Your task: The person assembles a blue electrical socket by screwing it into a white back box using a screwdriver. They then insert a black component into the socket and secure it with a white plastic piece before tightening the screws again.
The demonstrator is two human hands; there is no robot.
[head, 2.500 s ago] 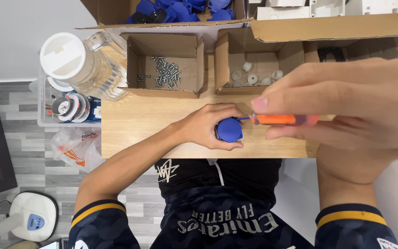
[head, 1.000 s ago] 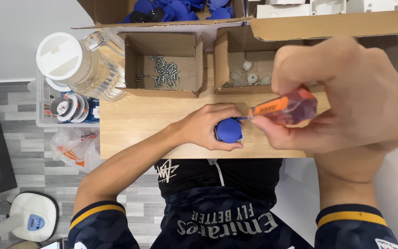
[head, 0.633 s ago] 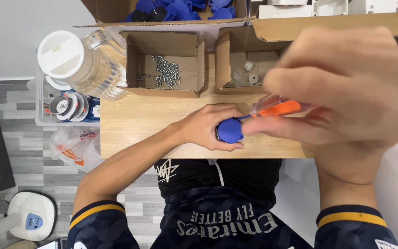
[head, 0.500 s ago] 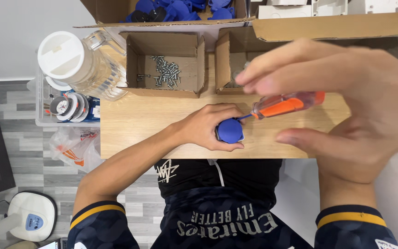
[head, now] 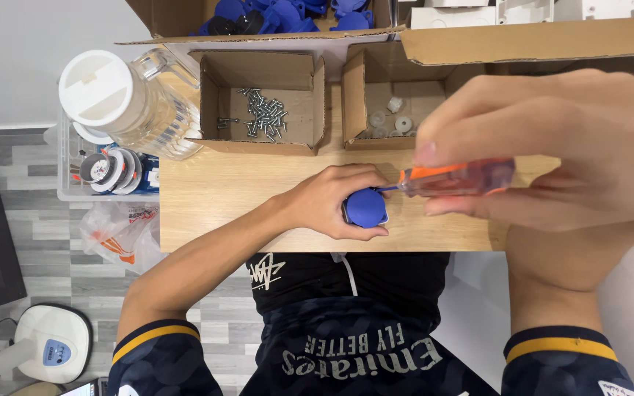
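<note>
My left hand [head: 330,199] grips a small blue plastic part [head: 365,208] against the wooden board [head: 236,198]. My right hand [head: 552,161], large and close to the camera, holds a screwdriver with an orange translucent handle [head: 455,178]. Its thin metal shaft points left and meets the top of the blue part. Fingers of the right hand wrap over and under the handle.
Behind the board stand a small cardboard box of screws [head: 262,117] and another with white plastic pieces [head: 394,121]. A larger box of blue parts [head: 273,13] sits farther back. A clear jug with a white lid [head: 122,99] stands at the left, above a bin of tape rolls [head: 108,169].
My right hand has shifted its fingers around the screwdriver handle, turning it, while the tip stays on the blue part. The left hand has kept still.
</note>
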